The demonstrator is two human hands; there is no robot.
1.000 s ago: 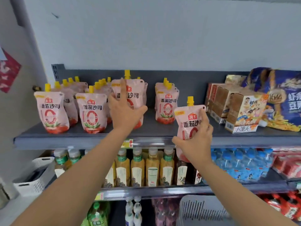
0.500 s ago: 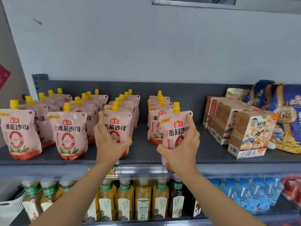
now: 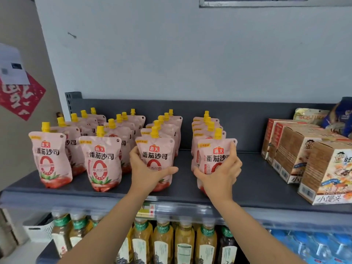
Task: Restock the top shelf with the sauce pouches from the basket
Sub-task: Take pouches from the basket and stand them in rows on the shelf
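Both hands are wrapped around pouches on the top shelf (image 3: 247,180): left hand (image 3: 146,171) grips one pouch (image 3: 154,159), right hand (image 3: 221,173) grips another pouch (image 3: 213,157), both upright.

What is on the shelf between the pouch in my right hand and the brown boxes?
Nothing. In the head view, the shelf is bare between the pouch held by your right hand and the brown boxes.

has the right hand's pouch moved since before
Yes, up and inward. The pouch hung in front of the top shelf's edge, bottom below it; now the right hand holds it over the shelf, fronting the rightmost row.
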